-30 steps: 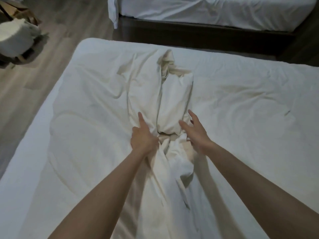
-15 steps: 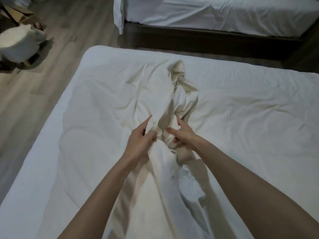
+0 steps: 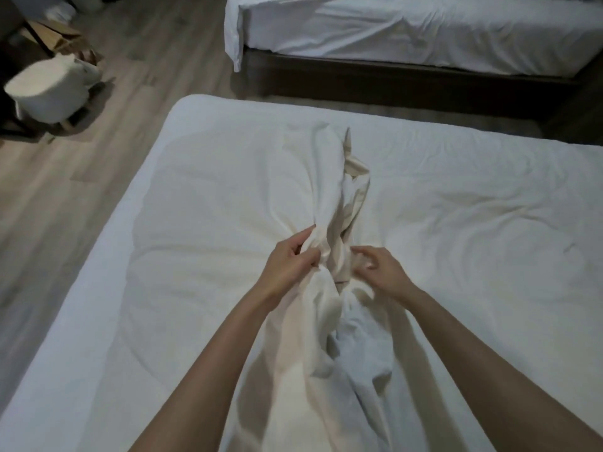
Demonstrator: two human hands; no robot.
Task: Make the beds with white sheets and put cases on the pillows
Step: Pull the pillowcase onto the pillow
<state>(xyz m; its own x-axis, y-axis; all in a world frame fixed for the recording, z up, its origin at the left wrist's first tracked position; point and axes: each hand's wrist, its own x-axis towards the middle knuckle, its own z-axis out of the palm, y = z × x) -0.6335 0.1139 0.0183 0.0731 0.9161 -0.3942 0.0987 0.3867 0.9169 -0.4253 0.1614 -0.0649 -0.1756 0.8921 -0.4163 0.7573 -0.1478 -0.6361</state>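
Sheet was bunched in a ridge mid-way across near bed. A fold was pinched by left hand. Right hand was curled against the bunch, grip not discernible. Advised: separate edges located first, then drawn outward evenly.

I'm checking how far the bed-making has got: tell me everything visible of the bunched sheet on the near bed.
The bunched sheet is off-white, soft, creased cloth, gathered into a long ridge down the middle of the near bed, crumpled rather than spread. The left hand pinches its folds; the right hand's curled fingers touch it opposite, grip unclear.
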